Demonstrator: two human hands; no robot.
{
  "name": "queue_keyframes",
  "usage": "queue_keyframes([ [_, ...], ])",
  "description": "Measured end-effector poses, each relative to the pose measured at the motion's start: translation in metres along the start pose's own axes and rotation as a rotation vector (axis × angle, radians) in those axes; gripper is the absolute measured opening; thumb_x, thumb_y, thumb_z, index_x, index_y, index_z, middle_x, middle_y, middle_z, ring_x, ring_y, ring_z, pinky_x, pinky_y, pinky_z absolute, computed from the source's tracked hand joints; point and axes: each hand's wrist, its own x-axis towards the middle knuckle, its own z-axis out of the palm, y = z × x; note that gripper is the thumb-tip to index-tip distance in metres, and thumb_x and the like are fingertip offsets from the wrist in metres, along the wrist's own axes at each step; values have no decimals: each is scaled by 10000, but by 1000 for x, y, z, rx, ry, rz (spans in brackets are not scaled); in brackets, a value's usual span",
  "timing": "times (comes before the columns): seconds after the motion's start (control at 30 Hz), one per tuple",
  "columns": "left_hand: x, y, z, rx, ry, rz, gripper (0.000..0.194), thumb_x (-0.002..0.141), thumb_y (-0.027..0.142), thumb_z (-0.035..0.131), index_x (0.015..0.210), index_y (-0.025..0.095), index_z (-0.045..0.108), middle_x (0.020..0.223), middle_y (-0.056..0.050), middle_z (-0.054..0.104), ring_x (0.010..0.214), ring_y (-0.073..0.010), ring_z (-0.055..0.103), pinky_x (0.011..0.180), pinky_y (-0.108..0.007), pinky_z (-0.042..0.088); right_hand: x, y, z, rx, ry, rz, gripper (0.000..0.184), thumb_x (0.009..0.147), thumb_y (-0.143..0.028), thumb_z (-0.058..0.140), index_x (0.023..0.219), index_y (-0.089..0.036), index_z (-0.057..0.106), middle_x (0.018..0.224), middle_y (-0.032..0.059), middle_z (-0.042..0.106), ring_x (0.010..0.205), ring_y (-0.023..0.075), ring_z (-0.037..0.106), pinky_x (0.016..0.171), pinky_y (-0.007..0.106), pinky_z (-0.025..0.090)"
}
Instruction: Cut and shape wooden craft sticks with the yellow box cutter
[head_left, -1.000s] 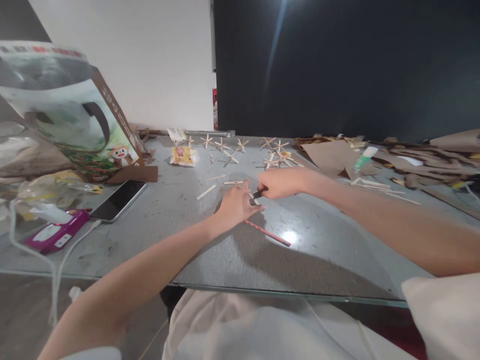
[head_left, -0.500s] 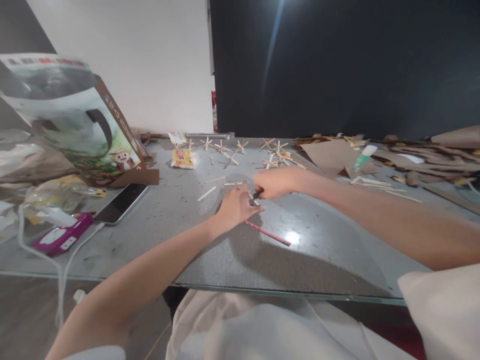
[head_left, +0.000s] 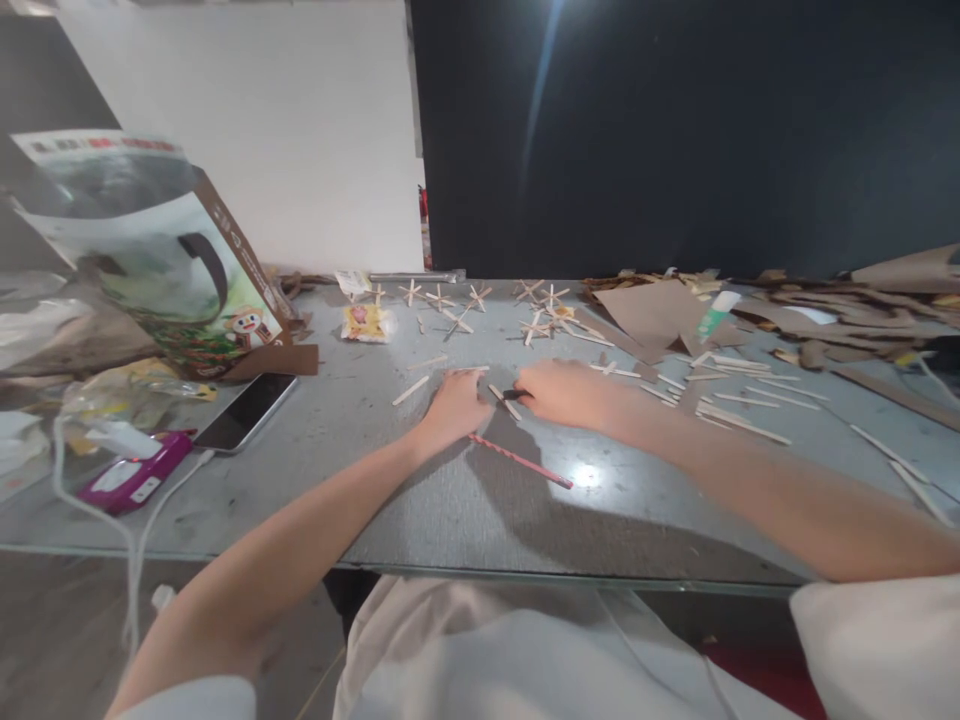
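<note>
My left hand [head_left: 452,406] lies on the grey table [head_left: 375,480] with its fingers stretched flat, holding nothing that I can see. Just right of it a short wooden stick [head_left: 504,402] lies on the table between my hands. My right hand [head_left: 564,392] is closed round a small dark tool [head_left: 515,395], whose black tip touches the stick's far end. A red pencil [head_left: 521,461] lies just in front of both hands.
Star-shaped stick pieces [head_left: 465,298] lie at the back, loose sticks [head_left: 724,405] and cardboard scraps [head_left: 660,310] to the right. A green glue tube [head_left: 716,315] lies among them. On the left are a phone [head_left: 244,411], a pink box [head_left: 133,474], a white cable and a printed carton [head_left: 150,260].
Both hands have dropped lower onto the table and drawn slightly apart, uncovering the stick. My right forearm has come down, showing the loose sticks behind it. The view has tilted a little.
</note>
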Motion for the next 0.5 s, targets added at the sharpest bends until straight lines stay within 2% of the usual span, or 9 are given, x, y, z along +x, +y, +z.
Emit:
queue_keyframes([
  [0.13,3,-5,4,-13,40,8,485,799,7,549,1171,195,797,1291,-116,791,1313,-313,676,1168,-455,506,-11,7,8,132,57,35,366,1053,-247,479,1189,-231,818,1030,157,814,894,298,774,695,336,467],
  [0.3,5,-3,3,-121,63,-33,368,829,49,564,1064,221,789,1128,-93,824,1212,-296,725,1128,-461,528,-21,15,16,241,188,121,404,1081,-309,470,1339,-294,781,1084,125,829,898,285,769,671,322,468],
  [0.4,4,3,2,-347,-9,-89,334,875,107,577,1149,219,733,1010,-73,824,1010,-250,777,973,-404,595,-20,18,28,298,282,105,435,1098,-347,464,1439,-295,729,1134,114,837,929,282,777,708,323,495],
  [0.5,2,10,3,-617,-79,-117,345,918,127,560,1244,207,643,963,-62,820,825,-187,770,807,-336,609,-17,19,41,351,360,69,457,1104,-341,455,1489,-272,692,1157,110,840,912,269,783,746,326,511],
])
